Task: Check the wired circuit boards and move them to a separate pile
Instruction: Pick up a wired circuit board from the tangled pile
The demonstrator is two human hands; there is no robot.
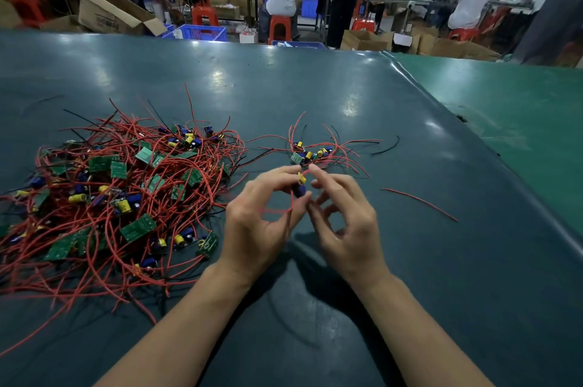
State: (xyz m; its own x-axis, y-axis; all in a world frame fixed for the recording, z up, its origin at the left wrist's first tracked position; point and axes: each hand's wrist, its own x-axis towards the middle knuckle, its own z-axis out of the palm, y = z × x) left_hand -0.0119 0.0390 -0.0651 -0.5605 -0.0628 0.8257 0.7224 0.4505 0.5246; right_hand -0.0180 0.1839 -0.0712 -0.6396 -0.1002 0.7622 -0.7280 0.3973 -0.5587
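The board (299, 186) sits between your two hands, held up off the counter (410, 229) just short of the small pile (310, 155). Your left hand (262, 213) pinches it, thumb and forefinger curled round the blue and yellow parts. Its red wire (277, 211) loops down across that palm. Your right hand (342, 216) holds nothing that I can see: fingers loosely spread, forefinger reaching toward the top of the board, whether touching it I cannot tell, as the hands are blurred.

To check it well, I'd turn the board slowly in the left pinch so both faces show, and use the free right fingers to follow the wire back to its joint. Tug lightly, not hard; the joint is probably the weak spot. Keep the loop clear of the big pile (120, 197) to your left, whose wires would likely snag it. Once satisfied, set it on the small pile ahead, wire trailing outward.

A loose wire (419, 204) lies apart at right.
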